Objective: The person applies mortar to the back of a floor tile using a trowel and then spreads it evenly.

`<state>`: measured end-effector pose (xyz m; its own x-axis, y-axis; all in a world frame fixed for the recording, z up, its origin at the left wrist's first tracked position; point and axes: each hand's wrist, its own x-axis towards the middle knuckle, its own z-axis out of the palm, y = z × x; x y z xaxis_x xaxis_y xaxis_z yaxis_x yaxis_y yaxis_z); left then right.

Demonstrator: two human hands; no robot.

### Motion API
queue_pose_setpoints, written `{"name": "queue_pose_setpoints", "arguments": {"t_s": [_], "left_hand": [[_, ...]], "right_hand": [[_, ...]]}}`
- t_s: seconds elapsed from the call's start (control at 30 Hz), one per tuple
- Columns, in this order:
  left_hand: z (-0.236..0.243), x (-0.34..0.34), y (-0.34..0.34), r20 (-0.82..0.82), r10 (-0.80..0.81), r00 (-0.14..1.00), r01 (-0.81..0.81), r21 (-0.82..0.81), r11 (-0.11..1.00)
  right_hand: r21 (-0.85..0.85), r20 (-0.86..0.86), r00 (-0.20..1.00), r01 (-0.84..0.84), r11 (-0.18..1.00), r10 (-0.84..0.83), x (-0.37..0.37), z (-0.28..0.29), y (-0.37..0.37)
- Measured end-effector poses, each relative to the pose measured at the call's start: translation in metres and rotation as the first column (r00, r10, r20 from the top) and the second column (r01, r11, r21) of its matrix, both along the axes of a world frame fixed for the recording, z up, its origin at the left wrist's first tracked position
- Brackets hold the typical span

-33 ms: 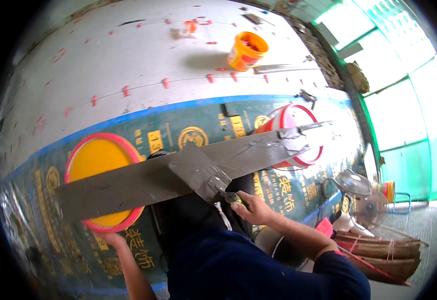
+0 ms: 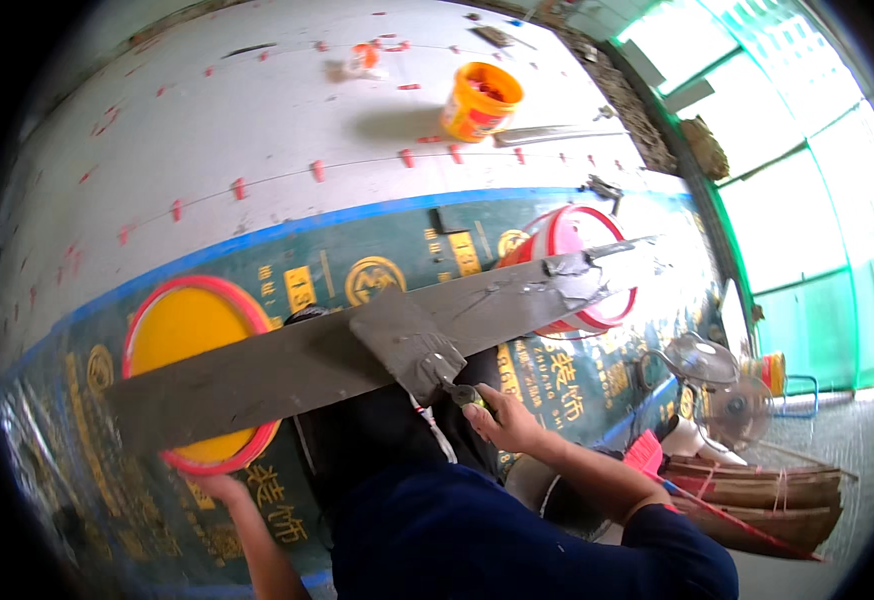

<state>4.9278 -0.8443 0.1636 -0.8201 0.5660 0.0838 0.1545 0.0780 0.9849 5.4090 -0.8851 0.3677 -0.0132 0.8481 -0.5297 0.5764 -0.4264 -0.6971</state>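
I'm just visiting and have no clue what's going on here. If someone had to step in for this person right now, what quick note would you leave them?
Right hand: gripping the handle of a trowel, whose blade lies flat on the long grey plank.
Left hand: under the plank's left end, by the red-rimmed yellow bucket.
The plank spans that bucket and a red bucket on the right.
Done: grey mortar covers much of the plank.
Left: whether the coat is complete cannot be told.
Nearby: orange tub on the tiled floor, a fan.
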Motion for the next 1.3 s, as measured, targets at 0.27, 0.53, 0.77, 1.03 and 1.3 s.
{"name": "queue_pose_setpoints", "arguments": {"t_s": [0.27, 0.53, 0.77, 1.03, 1.3], "left_hand": [[-0.012, -0.028, -0.014, -0.134, 0.006, 0.991, -0.041, -0.256, 0.966], [-0.008, -0.007, -0.017, -0.3, -0.198, 0.933, 0.026, -0.492, 0.87], [-0.006, 0.048, -0.048, 0.334, -0.8, 0.498, 0.465, -0.882, -0.079], [0.115, 0.139, -0.013, 0.317, -0.918, 0.239, 0.557, -0.819, -0.138], [0.052, 0.158, -0.002, 0.097, -0.975, -0.199, 0.648, -0.733, -0.206]], "right_hand": [[-0.044, -0.077, 0.682, 0.727, 0.686, -0.727, 0.09, -0.048, -0.157], [0.327, 0.403, 0.335, 0.816, 0.476, -0.852, 0.096, 0.059, -0.281], [-0.364, 0.735, 0.642, 0.646, 0.671, -0.219, 0.037, 0.04, -0.38], [-0.326, 0.629, 0.753, 0.48, 0.815, -0.193, 0.004, -0.051, -0.385], [0.377, 0.278, 0.59, 0.659, 0.651, -0.758, 0.013, -0.007, -0.211]]}}
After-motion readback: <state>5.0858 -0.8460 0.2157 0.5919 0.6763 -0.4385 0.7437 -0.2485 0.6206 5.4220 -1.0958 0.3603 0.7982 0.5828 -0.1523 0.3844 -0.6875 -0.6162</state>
